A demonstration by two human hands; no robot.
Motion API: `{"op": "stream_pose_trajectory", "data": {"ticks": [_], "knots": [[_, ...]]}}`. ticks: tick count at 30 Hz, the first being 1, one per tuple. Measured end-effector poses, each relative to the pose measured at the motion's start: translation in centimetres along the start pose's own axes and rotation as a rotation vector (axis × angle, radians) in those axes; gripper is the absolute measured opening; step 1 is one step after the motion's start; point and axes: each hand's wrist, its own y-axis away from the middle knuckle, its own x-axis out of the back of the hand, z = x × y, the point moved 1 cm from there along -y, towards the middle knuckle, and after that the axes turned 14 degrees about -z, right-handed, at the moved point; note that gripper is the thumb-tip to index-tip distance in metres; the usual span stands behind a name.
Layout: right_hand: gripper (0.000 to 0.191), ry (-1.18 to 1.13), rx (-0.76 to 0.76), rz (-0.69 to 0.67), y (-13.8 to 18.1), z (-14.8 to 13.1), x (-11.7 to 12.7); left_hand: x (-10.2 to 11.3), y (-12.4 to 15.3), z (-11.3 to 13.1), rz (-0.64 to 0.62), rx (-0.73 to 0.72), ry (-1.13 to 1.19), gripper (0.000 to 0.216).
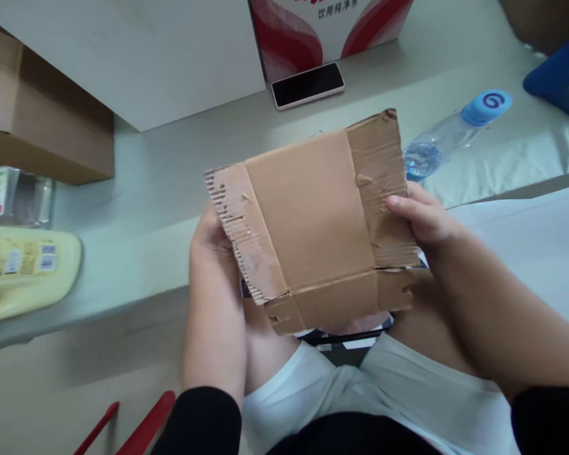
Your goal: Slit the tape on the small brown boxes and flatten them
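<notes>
A torn, flattened piece of cardboard (313, 212) is held up between both hands, above the lap. It has crease lines, ragged corrugated edges at the left and a folded flap along its lower side. My left hand (213, 229) grips it from behind at the left edge, and its fingers are mostly hidden by the cardboard. At the right edge, my right hand (420, 213) is closed on it, with the thumb on the front face and the other fingers behind.
Behind the cardboard, a phone (308, 86) lies before a red and white box (332, 31). A water bottle (448, 139) with a blue cap is tilted at the right. Leftward are a white box (171, 57), a brown carton (57, 107) and a yellow jug (33, 268).
</notes>
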Motion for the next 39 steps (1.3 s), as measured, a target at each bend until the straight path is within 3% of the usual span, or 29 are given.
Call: {"op": "stream_pose_trajectory", "data": {"ticks": [4, 8, 12, 14, 17, 20, 24, 27, 30, 33, 36, 39], "knots": [[0.059, -0.007, 0.166, 0.144, -0.8, 0.4, -0.4, -0.1, -0.1, 0.5, -0.018, -0.065, 0.05, 0.037], [0.069, -0.015, 0.261, 0.231, -1.7, 1.3, -0.7, 0.1, 0.4, 1.1, -0.107, -0.182, 0.076, 0.057], [0.077, -0.074, 0.292, 0.318, -1.8, 1.3, -0.7, 0.3, 0.6, 0.9, -0.112, -0.127, -0.087, 0.045], [0.068, -0.128, 0.244, 0.331, -1.8, 1.3, -0.3, 1.1, 0.6, 1.4, -0.034, -0.181, -0.106, 0.031], [0.038, -0.165, 0.213, 0.41, -1.8, 1.5, 0.4, 3.0, 0.6, 2.9, 0.157, -0.405, 0.043, 0.007], [0.03, -0.155, 0.193, 0.449, -2.0, 2.0, 0.1, 5.0, 0.7, 4.1, 0.337, -0.554, 0.22, 0.037], [0.047, -0.188, 0.079, 0.248, -2.5, 1.9, -2.6, 6.1, 0.6, 3.5, 0.491, -0.456, 0.326, 0.042], [0.058, -0.253, 0.071, 0.159, -2.6, 1.0, -4.6, 5.5, 0.3, 2.4, 0.423, -0.382, 0.316, 0.032], [0.047, -0.293, 0.072, 0.182, -2.6, 0.2, -5.6, 4.3, -0.1, 1.7, 0.341, -0.322, 0.258, 0.018], [0.046, -0.354, -0.022, 0.201, -3.1, -0.3, -6.2, 3.0, -0.2, 1.7, 0.376, -0.304, 0.252, 0.014], [0.047, -0.374, -0.068, 0.192, -3.4, -1.6, -6.8, 2.1, 0.2, 2.5, 0.36, -0.383, 0.258, 0.02], [0.039, -0.302, -0.023, 0.261, -1.9, -4.9, -6.8, 1.7, 1.0, 3.5, 0.295, -0.456, 0.341, 0.042]]}}
